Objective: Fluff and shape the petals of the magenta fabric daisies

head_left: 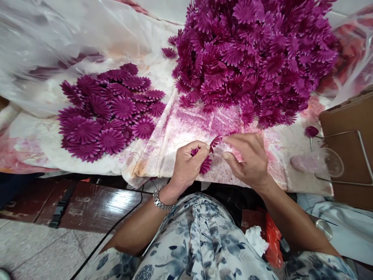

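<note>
A: Where is the flower (206, 165)?
B: At three o'clock from the left hand (189, 163), nine o'clock from the right hand (250, 160).
A: Grip?
B: Left: pinched on the flower. Right: half open, nothing visibly held.

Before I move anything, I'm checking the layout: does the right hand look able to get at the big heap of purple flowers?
Probably yes: the right hand is close to the near edge of the big heap, and only stained cloth appears to lie between them.

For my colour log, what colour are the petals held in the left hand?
The petals are magenta-purple, best seen in the head view.
</note>
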Demonstrator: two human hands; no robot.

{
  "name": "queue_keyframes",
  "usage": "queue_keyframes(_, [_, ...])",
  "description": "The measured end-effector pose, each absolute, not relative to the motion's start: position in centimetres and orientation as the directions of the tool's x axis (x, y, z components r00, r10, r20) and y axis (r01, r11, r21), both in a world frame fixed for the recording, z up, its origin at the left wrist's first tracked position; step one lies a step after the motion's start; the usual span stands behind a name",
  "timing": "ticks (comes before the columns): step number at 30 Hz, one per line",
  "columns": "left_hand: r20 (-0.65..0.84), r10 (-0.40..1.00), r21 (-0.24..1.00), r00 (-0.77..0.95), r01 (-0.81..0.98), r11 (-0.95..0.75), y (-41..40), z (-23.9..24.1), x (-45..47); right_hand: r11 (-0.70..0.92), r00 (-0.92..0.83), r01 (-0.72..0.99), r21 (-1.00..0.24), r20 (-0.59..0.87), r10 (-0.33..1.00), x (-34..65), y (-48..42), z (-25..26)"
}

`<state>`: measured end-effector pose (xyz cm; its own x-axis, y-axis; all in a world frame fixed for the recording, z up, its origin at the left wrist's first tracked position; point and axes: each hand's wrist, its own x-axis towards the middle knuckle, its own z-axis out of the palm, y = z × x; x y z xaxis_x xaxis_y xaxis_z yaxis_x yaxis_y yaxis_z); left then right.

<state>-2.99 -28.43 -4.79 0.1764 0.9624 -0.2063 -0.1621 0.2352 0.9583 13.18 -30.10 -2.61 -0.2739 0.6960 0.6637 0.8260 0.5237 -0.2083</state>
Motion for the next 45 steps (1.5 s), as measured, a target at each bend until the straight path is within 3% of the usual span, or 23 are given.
queue_keyframes(2, [-0.182, 0.960, 0.959, 0.212, -0.179, 0.221, -28.6, -4.9, -3.4, 0.416, -0.104, 0.755, -0.507, 0.534, 0.839, 13.2, -30.0, -2.4])
queue_keyframes(4, [-0.163, 0.953, 0.955, 0.257, -0.203, 0.218, -28.7, -4.9, -3.8, 0.291, -0.072, 0.616, -0.732, 0.316, 0.946, 13.3, -29.8, -2.2])
queue_keyframes(6, [-0.159, 0.937, 0.946, 0.312, -0.225, 0.235, -28.7, -4.8, -4.1, 0.195, -0.124, 0.453, -0.870, 0.155, 0.980, 13.3, -29.7, -2.1])
queue_keyframes(9, [-0.188, 0.900, 0.913, 0.392, -0.268, 0.307, -28.7, -4.6, -4.3, 0.129, -0.188, 0.244, -0.961, 0.084, 0.979, 13.2, -29.7, -2.1])
queue_keyframes(12, [-0.244, 0.873, 0.884, 0.421, -0.273, 0.379, -28.8, -4.4, -4.3, 0.152, -0.189, 0.191, -0.970, 0.116, 0.975, 12.9, -29.9, -2.1])
queue_keyframes(19, [-0.288, 0.884, 0.887, 0.368, -0.246, 0.391, -29.1, -4.5, -4.4, 0.256, -0.076, 0.445, -0.858, 0.248, 0.966, 12.6, -30.5, -2.4])
queue_keyframes(24, [-0.223, 0.916, 0.941, 0.335, -0.173, 0.292, -29.3, -4.4, -4.8, 0.318, -0.096, 0.545, -0.776, 0.319, 0.943, 12.4, -30.5, -2.5])
queue_keyframes(28, [-0.125, 0.961, 0.992, 0.249, 0.003, 0.128, -29.3, -3.7, -4.6, 0.341, -0.088, 0.615, -0.711, 0.367, 0.926, 12.2, -30.4, -2.6])
queue_keyframes(31, [-0.057, 0.955, 0.992, 0.290, 0.127, 0.021, -29.1, -3.3, -4.1, 0.358, -0.095, 0.652, -0.668, 0.397, 0.913, 12.0, -30.4, -2.7])
queue_keyframes(34, [-0.043, 0.926, 0.986, 0.374, 0.166, -0.022, -29.0, -3.5, -3.6, 0.355, -0.073, 0.660, -0.662, 0.413, 0.908, 11.6, -30.6, -2.6])
queue_keyframes(37, [-0.057, 0.934, 0.985, 0.353, 0.174, -0.006, -28.9, -3.7, -3.6, 0.365, -0.058, 0.655, -0.662, 0.437, 0.897, 11.7, -30.7, -2.2])
queue_keyframes(41, [-0.107, 0.934, 0.971, 0.342, 0.237, 0.024, -28.1, -3.0, -3.4, 0.248, 0.166, 0.611, -0.752, 0.428, 0.888, 13.8, -29.1, -1.4])
queue_keyframes(45, [-0.021, 0.938, 0.969, 0.347, 0.240, -0.067, -25.3, -1.7, -1.1, 0.190, 0.173, 0.660, -0.726, 0.394, 0.903, 17.5, -25.6, -1.2])
